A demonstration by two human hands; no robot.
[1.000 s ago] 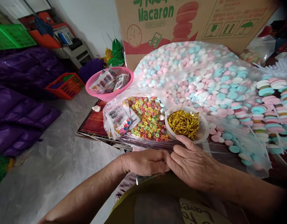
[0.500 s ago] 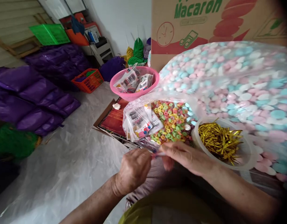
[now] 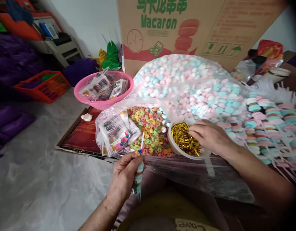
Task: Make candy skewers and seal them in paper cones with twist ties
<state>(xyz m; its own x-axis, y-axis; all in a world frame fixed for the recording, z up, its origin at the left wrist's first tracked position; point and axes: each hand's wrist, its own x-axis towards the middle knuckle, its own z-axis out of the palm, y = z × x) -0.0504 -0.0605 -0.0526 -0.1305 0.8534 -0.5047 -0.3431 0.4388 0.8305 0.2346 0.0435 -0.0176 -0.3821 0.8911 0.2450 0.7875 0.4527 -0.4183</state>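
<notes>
At the far side, a brown cardboard box (image 3: 198,35) with green lettering and red printed shapes stands behind a large clear bag (image 3: 181,77) of pink, white and pale blue discs. To the right, layered sweets on white sticks (image 3: 270,125) lie in a heap. On the left, a pink basket (image 3: 103,104) holds printed packets, and near it more printed packets (image 3: 114,133) lie beside multicoloured ring sweets (image 3: 150,128) in clear plastic. Right of the rings sits a round translucent tub (image 3: 184,154) of shiny gold strips (image 3: 183,136).

The hands are apart. The left hand (image 3: 122,176), nearer the person, is clamped on a wrapped sweet stick (image 3: 139,175) left of the tub; the right hand (image 3: 208,134) reaches over the tub's right side, its fingertips drawn together at the strips, though whether they grip one is unclear.

The wrapped sweet stick stands roughly upright, leaning a little, with pale blue, whitish and brownish layers under clear wrapping. Its wrapping narrows at the fingers, where small blue, orange and red patches show, and a slim pale end pokes out above
</notes>
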